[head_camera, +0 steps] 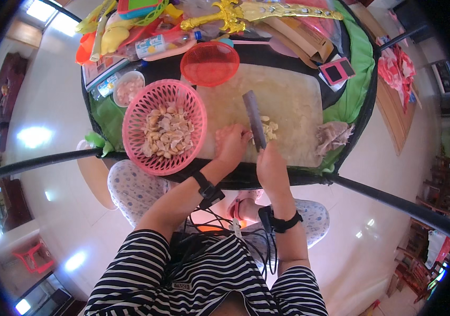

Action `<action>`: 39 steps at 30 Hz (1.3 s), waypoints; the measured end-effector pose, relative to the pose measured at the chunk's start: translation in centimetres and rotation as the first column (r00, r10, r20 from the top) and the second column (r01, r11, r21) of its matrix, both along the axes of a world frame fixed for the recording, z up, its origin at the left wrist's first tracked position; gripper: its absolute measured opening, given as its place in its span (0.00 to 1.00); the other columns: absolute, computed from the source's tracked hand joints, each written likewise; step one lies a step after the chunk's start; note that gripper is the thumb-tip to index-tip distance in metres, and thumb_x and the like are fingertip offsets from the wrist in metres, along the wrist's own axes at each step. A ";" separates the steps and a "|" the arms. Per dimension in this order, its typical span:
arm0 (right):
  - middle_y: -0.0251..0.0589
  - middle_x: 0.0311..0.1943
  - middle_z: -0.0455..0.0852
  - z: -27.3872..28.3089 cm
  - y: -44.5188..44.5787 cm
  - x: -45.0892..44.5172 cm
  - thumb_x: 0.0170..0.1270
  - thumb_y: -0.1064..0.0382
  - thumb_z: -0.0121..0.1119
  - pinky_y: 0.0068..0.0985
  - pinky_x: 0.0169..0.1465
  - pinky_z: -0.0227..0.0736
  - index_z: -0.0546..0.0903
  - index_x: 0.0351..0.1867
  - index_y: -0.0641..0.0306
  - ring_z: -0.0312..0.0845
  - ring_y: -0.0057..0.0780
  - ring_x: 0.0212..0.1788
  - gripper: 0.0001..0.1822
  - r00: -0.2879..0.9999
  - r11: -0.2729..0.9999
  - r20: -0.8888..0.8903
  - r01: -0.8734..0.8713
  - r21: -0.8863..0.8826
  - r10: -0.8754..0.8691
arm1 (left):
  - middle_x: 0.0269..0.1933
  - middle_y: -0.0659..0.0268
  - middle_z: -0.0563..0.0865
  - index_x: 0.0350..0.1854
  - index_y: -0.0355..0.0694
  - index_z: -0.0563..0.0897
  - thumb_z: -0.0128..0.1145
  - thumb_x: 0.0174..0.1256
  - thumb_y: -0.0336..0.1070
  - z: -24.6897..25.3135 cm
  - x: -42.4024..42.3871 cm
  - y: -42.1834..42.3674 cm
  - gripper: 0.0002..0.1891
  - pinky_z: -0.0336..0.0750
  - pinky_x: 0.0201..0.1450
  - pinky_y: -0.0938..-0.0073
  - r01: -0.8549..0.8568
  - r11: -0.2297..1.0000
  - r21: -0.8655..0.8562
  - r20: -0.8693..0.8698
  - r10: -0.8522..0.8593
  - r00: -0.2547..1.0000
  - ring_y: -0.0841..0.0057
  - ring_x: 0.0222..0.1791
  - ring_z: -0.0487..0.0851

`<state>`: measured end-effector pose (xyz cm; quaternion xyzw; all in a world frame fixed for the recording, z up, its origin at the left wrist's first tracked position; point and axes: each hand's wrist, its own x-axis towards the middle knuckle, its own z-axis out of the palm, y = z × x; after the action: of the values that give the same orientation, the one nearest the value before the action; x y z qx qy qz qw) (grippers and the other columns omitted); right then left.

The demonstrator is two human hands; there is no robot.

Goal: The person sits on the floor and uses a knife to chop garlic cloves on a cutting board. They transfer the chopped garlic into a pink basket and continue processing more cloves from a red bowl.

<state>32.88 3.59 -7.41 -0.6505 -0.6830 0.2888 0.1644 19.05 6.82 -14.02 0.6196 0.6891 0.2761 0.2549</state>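
My right hand point(271, 166) grips the handle of a dark-bladed kitchen knife point(254, 118), its blade pointing away from me over the cutting board point(296, 94). Just right of the blade lies a small heap of cut pale garlic point(270, 129). My left hand point(232, 143) rests on the board left of the blade, fingertips bent in close to it. Whether those fingers pinch a piece is hidden. Beside my left hand stands a pink plastic basket point(132, 130) holding many unpeeled garlic cloves point(165, 132) and loose skins.
A red plastic basket point(210, 65) overlaps the board's far edge. Behind the pink basket is a white bowl point(123, 98) of pale pieces. A crumpled cloth point(333, 136) lies at the board's right, a pink device point(337, 71) beyond. Toys, including a gold sword point(280, 11), and a bottle point(165, 44) crowd the back.
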 end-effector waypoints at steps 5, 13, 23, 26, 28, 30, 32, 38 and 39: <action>0.64 0.27 0.82 -1.4 0.2 -0.9 0.70 0.67 0.50 0.56 0.38 0.72 0.70 0.44 0.72 0.80 0.67 0.34 0.08 0.999 1.000 0.051 -0.017 0.012 0.016 | 0.35 0.57 0.87 0.34 0.39 0.85 0.65 0.63 0.41 0.2 0.1 -0.2 0.10 0.70 0.47 0.55 0.026 0.999 0.046 -0.045 -0.024 0.999 0.57 0.41 0.83; 0.67 0.31 0.83 0.7 1.1 0.1 0.72 0.64 0.50 0.57 0.40 0.72 0.70 0.44 0.70 0.79 0.68 0.37 0.10 0.998 0.996 0.061 0.032 -0.085 -0.027 | 0.38 0.59 0.88 0.33 0.42 0.86 0.65 0.62 0.41 0.8 -0.2 0.0 0.09 0.67 0.54 0.58 0.016 0.994 -0.107 0.070 -0.009 0.998 0.59 0.46 0.82; 0.67 0.30 0.82 0.1 0.5 0.6 0.73 0.62 0.50 0.56 0.41 0.72 0.70 0.43 0.69 0.78 0.69 0.37 0.11 0.999 0.998 0.044 -0.012 -0.064 0.015 | 0.35 0.58 0.88 0.30 0.41 0.87 0.67 0.60 0.41 1.0 -0.2 0.0 0.09 0.71 0.50 0.56 -0.005 0.996 -0.092 0.034 0.008 0.999 0.57 0.42 0.83; 0.69 0.33 0.83 -0.5 1.1 0.3 0.73 0.61 0.50 0.58 0.41 0.72 0.72 0.44 0.70 0.79 0.69 0.39 0.11 0.996 0.961 -0.039 0.073 -0.268 -0.086 | 0.30 0.58 0.87 0.27 0.41 0.87 0.69 0.56 0.39 0.1 0.0 -0.2 0.07 0.75 0.43 0.56 -0.021 0.999 0.032 0.055 0.019 0.998 0.57 0.36 0.85; 0.69 0.33 0.83 -1.1 1.4 0.3 0.73 0.62 0.50 0.57 0.41 0.72 0.72 0.43 0.70 0.79 0.68 0.39 0.11 0.992 0.958 -0.060 0.090 -0.271 -0.110 | 0.28 0.57 0.87 0.26 0.42 0.87 0.69 0.56 0.39 -0.1 0.1 -0.1 0.07 0.76 0.41 0.56 -0.022 0.993 0.119 0.035 0.017 0.999 0.57 0.33 0.85; 0.68 0.33 0.83 -2.0 1.5 0.0 0.73 0.62 0.51 0.57 0.41 0.72 0.73 0.43 0.70 0.80 0.68 0.39 0.10 0.996 0.982 -0.038 0.073 -0.174 -0.081 | 0.28 0.57 0.87 0.26 0.42 0.87 0.68 0.56 0.39 -0.4 0.1 -0.1 0.07 0.76 0.41 0.56 -0.010 0.992 0.123 0.032 0.006 0.999 0.57 0.33 0.86; 0.68 0.34 0.82 -3.2 1.7 -0.4 0.72 0.63 0.51 0.56 0.41 0.72 0.73 0.42 0.70 0.80 0.67 0.39 0.10 0.999 1.000 0.038 0.008 0.024 -0.009 | 0.30 0.58 0.87 0.27 0.42 0.87 0.68 0.57 0.40 -0.8 0.0 -0.1 0.07 0.75 0.44 0.56 0.015 0.999 0.046 0.048 -0.018 0.999 0.57 0.36 0.85; 0.67 0.33 0.82 0.1 1.7 -0.2 0.72 0.63 0.51 0.56 0.42 0.73 0.72 0.42 0.72 0.79 0.68 0.40 0.10 0.996 0.995 0.075 0.044 -0.086 -0.037 | 0.34 0.59 0.88 0.32 0.43 0.87 0.67 0.58 0.40 -0.8 -0.1 -0.1 0.07 0.72 0.50 0.57 -0.032 0.999 -0.028 0.097 0.035 0.995 0.57 0.41 0.84; 0.67 0.33 0.82 0.4 1.5 0.0 0.72 0.63 0.51 0.56 0.42 0.73 0.72 0.42 0.72 0.79 0.68 0.40 0.11 0.997 0.995 0.067 0.044 -0.088 -0.039 | 0.34 0.59 0.88 0.32 0.44 0.87 0.67 0.59 0.40 -0.8 -0.1 -0.2 0.07 0.72 0.49 0.57 -0.027 1.000 -0.009 0.078 0.027 0.997 0.58 0.41 0.84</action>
<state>32.84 5.14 -7.05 -0.6804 -0.6607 0.2942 0.1185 18.92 6.67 -14.77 0.5980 0.6881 0.3006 0.2804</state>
